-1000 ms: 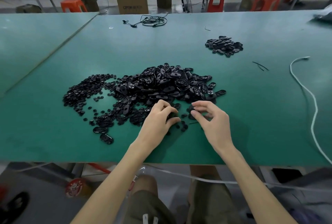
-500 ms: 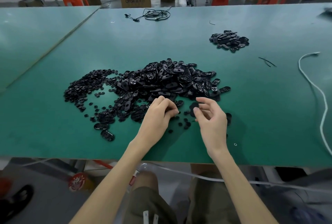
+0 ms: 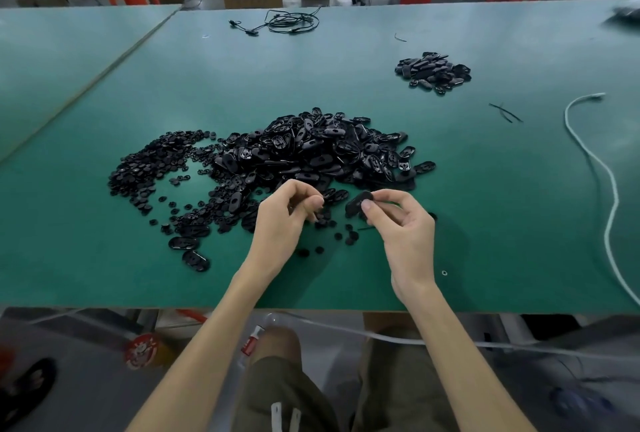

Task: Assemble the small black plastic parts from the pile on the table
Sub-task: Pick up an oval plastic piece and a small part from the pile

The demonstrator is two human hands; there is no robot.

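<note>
- A green table (image 3: 104, 258) is seen across most of the view, with its near edge just above the person's knees.
- A large pile of black plastic parts (image 3: 311, 151), mostly oval shells, is heaped at the middle of the table.
- A flatter spread of small round pieces (image 3: 149, 168) is laid against the left side of that pile, touching it.
- A white cord (image 3: 611, 196) is trailed down the right side of the table, well apart from the pile.
- The right hand (image 3: 405, 234) is raised just in front of the pile, with thumb and forefinger closed on an oval part.
- The left hand (image 3: 280, 224) is held just beside it, fingers curled and thumb pressed to fingertip; whether a piece is pinched there cannot be told.
- A smaller heap (image 3: 433, 71) of oval parts is set farther back on the right.
- A coiled black wire (image 3: 291, 21) is left near the far edge.
- The oval part (image 3: 356, 205) is gripped tilted between the two hands.
- A few loose discs (image 3: 349, 237) are scattered on the table under the hands.
</note>
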